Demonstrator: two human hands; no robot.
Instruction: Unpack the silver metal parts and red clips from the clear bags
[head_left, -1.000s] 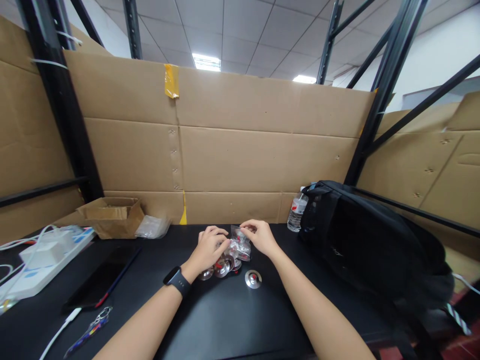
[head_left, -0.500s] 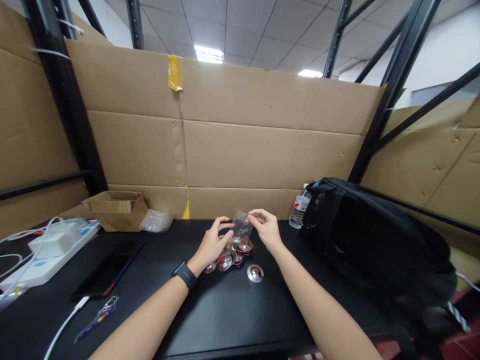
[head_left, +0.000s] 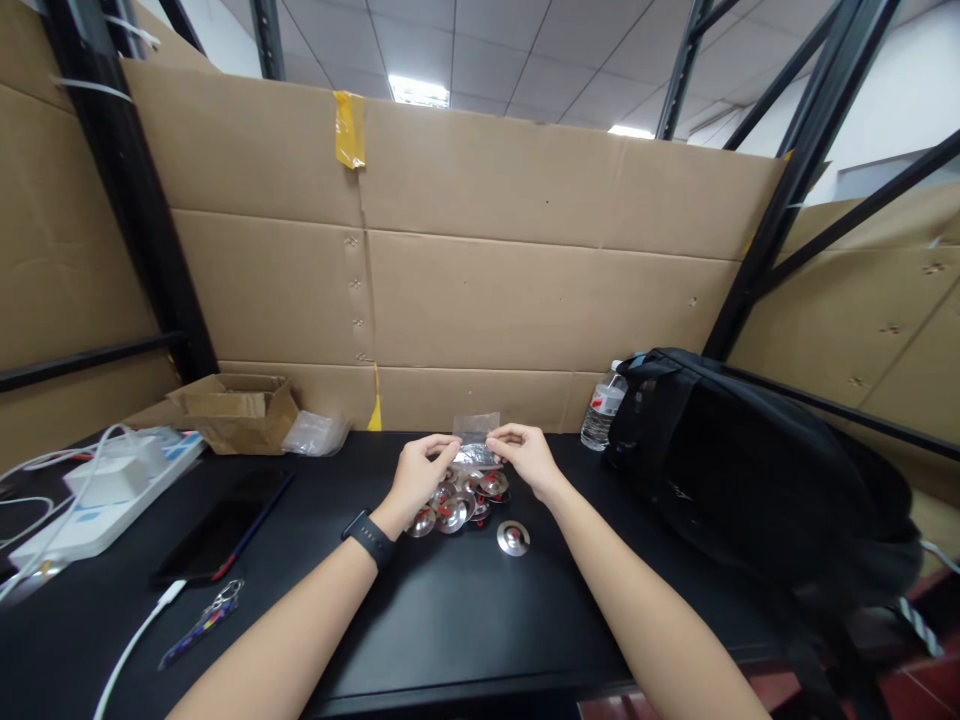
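Note:
A small clear plastic bag (head_left: 477,428) is stretched between my two hands at the far side of the black table. My left hand (head_left: 424,475) pinches its left edge, thumb against fingers. On the opposite edge, my right hand (head_left: 527,458) pinches it the same way. Shiny silver material shows in or behind the bag's lower part; I cannot tell which. Just below the bag lies a pile of small finger cymbals (head_left: 452,514), silver discs with red loops. One single finger cymbal (head_left: 513,538) lies apart, nearer to me and to the right.
At the left are a white power strip (head_left: 105,510), a phone (head_left: 225,525) on a cable and a keychain (head_left: 202,625). Behind them sit a cardboard box (head_left: 240,415) and clear plastic bags (head_left: 316,434). A water bottle (head_left: 602,408) and black backpack (head_left: 750,480) stand right. Cardboard walls enclose the table.
My left hand has closed on the bag's left edge. The bag has gone from tilted, held by the right hand, to level and stretched between both hands.

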